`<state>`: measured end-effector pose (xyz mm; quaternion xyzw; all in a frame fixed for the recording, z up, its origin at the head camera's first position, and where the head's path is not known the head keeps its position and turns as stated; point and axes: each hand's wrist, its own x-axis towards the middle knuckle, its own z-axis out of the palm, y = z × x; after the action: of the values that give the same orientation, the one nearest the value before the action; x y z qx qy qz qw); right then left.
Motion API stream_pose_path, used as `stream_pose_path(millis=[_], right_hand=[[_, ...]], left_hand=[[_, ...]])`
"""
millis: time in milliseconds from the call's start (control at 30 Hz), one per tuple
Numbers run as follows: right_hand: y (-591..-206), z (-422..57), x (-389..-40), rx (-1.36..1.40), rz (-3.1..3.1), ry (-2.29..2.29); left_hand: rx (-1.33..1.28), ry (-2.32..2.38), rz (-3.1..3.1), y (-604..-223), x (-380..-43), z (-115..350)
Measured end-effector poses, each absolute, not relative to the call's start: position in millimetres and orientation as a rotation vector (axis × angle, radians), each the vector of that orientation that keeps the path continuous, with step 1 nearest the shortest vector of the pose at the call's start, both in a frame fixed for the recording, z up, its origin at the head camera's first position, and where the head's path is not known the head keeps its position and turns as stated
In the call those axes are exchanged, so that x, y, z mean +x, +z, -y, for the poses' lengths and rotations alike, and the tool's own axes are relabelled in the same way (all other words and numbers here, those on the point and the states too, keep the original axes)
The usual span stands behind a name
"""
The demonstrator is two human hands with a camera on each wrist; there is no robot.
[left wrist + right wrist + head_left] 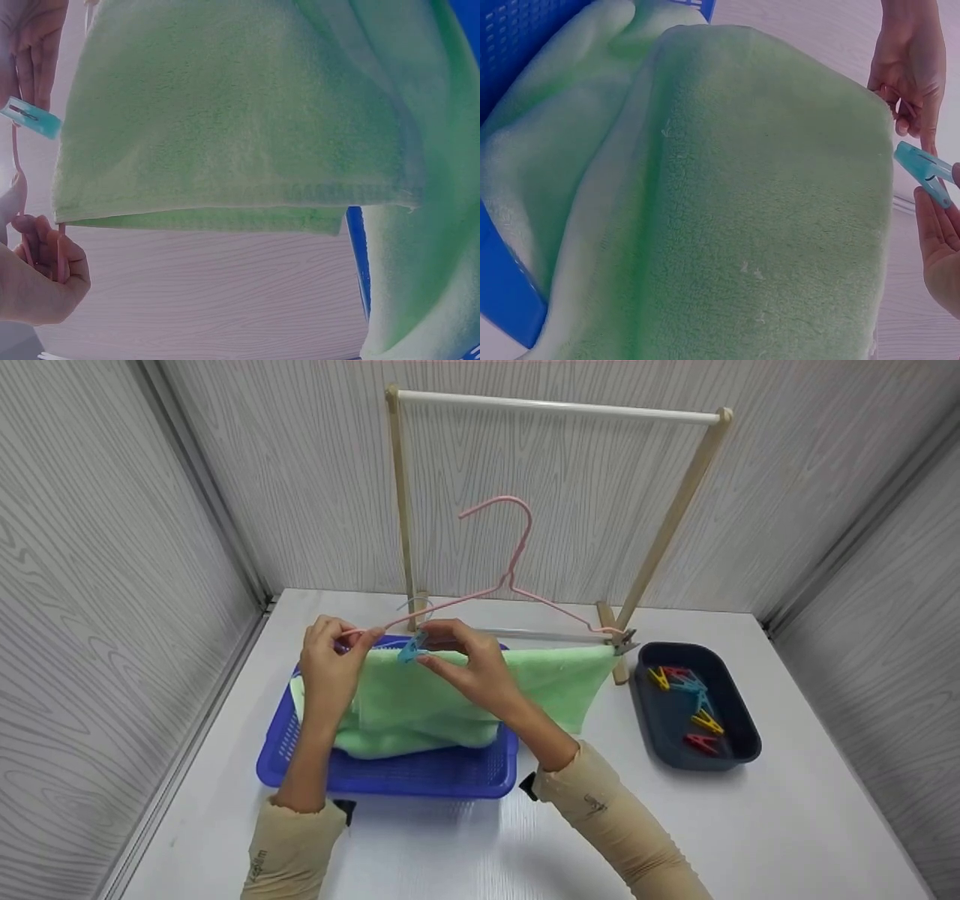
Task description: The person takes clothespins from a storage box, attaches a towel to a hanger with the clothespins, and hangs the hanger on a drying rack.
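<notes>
A pink wire hanger (461, 598) is held up at its left end by my left hand (330, 660), whose thumb and fingers pinch the wire. Over its lower bar drapes a light green towel (420, 690). My right hand (480, 664) pinches a light blue clothespin (411, 648) near the towel's top edge, close to the left hand. In the right wrist view the clothespin (924, 169) is just beside the towel's edge; whether it touches the cloth I cannot tell. A grey clothespin (624, 642) grips the hanger's right end with the towel corner.
Beneath the towel stands a blue plastic basket (420, 784) with more green cloth in it. At the right is a dark tray (739, 720) holding several red, yellow and blue clothespins. A rack with a white top rail (559, 406) and wooden posts stands behind.
</notes>
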<state>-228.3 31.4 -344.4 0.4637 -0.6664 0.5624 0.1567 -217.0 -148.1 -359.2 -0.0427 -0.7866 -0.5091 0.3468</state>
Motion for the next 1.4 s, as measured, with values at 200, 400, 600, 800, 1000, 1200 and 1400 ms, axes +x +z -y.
stream_pose_path(millis=[200,400,600,800,1000,1200,1400], right_hand=[[-344.1,-28.9,-228.1,1.339,1.864,1.588],[-343.1,-27.3,-227.7,1.339,1.861,1.584],[-342.5,-25.8,-227.4,1.347,1.857,1.574],[-342.9,-22.9,-228.9,1.339,1.838,1.560],[-339.6,-17.9,-227.4,1.282,1.863,1.515],[-338.3,-10.9,-225.7,1.263,1.845,1.515],[-342.1,-6.2,-225.6,1.208,1.862,1.423]], left_hand=[[-0.135,-1.321,2.033,-359.1,-216.0,148.2],[-0.121,-1.320,2.036,-360.3,-217.1,148.4],[-0.129,-1.311,2.029,-361.3,-217.8,148.3],[-0.132,-1.320,2.021,-361.5,-218.5,148.3],[-0.122,-1.306,2.031,-360.2,-218.0,147.9],[-0.123,-1.293,2.038,-361.7,-218.0,147.8],[-0.142,-1.297,2.026,-361.8,-217.8,147.4]])
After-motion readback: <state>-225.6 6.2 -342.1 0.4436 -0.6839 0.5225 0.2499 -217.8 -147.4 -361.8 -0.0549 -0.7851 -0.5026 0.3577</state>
